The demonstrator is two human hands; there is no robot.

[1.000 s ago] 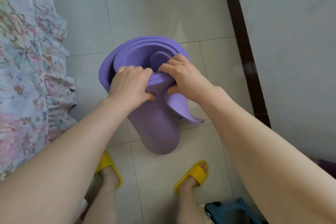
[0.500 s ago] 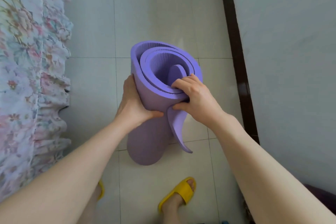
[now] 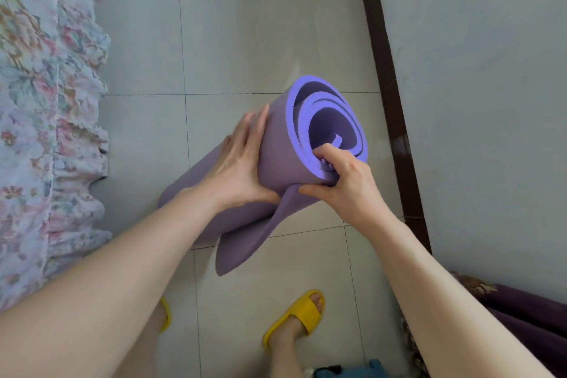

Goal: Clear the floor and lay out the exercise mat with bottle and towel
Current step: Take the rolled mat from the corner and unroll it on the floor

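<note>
Floral fabric, a frilled bedspread [image 3: 46,120], fills the frame from nine to eleven o'clock, hanging down to the pale tiled floor [image 3: 245,24]. At centre, the left hand [image 3: 237,167] lies flat and spread against the outer side of the purple rolled mat [image 3: 276,163], thumb tucked beneath. The mat is tilted, its far end low toward eight o'clock, its open spiral end raised toward two o'clock; a loose flap droops toward six. The right hand [image 3: 346,182] pinches the layered rim at the spiral end, fingers curled inside, thumb under. Yellow slippers [image 3: 296,316] stand at six o'clock. A dark skirting board [image 3: 386,86] runs along the wall from twelve to four.
</note>
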